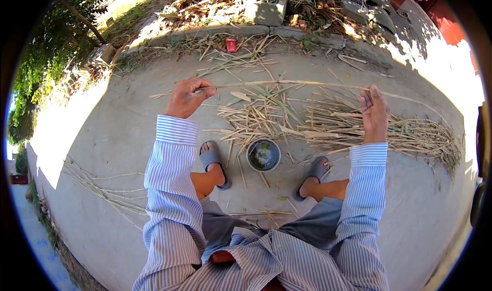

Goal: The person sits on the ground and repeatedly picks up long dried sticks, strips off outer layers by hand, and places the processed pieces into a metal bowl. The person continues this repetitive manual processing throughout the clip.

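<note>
A long, thin dried stalk (287, 82) stretches across in front of me, held up above the ground. My left hand (188, 96) pinches it near its left end, with a short piece poking out beyond the fingers. Toward the other end, my right hand (375, 110) grips the same stalk, whose thin tip bends down to the right. Beneath it lies a loose heap of short, broken stalk pieces (251, 122). A large bundle of dry stalks (415, 134) spreads out below and right of my right hand. Between my feet stands a round bowl (263, 155) with dark liquid and some green bits in it.
A few thin stalks (110, 193) lie apart on the concrete floor (128, 137) at the left. Beyond the heap, a small red packet (231, 45) rests near a low kerb (215, 32) strewn with dry leaves. Leafy branches (51, 60) hang at the far left.
</note>
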`<act>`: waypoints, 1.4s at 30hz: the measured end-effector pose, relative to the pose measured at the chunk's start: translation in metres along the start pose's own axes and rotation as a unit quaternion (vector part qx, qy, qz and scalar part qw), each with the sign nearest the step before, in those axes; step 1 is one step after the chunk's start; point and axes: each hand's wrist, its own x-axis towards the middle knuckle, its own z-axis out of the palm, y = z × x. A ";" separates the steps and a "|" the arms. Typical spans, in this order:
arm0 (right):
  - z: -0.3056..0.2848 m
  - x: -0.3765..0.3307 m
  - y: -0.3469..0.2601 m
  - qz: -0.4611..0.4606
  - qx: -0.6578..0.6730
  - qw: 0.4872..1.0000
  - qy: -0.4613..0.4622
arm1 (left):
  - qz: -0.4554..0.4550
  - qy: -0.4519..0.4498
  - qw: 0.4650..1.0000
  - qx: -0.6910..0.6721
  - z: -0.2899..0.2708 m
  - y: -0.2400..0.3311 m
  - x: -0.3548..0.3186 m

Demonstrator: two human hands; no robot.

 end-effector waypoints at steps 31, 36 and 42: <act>0.045 -0.020 0.015 -0.013 -0.063 0.994 -0.088 | 0.076 -0.048 0.951 0.297 0.045 0.019 0.025; 0.049 -0.023 0.021 -0.008 -0.086 0.995 -0.057 | 0.130 0.017 0.973 0.188 0.063 0.027 0.024; 0.073 -0.040 0.031 0.032 -0.096 0.993 -0.064 | 0.272 0.152 0.927 0.208 0.113 0.078 0.029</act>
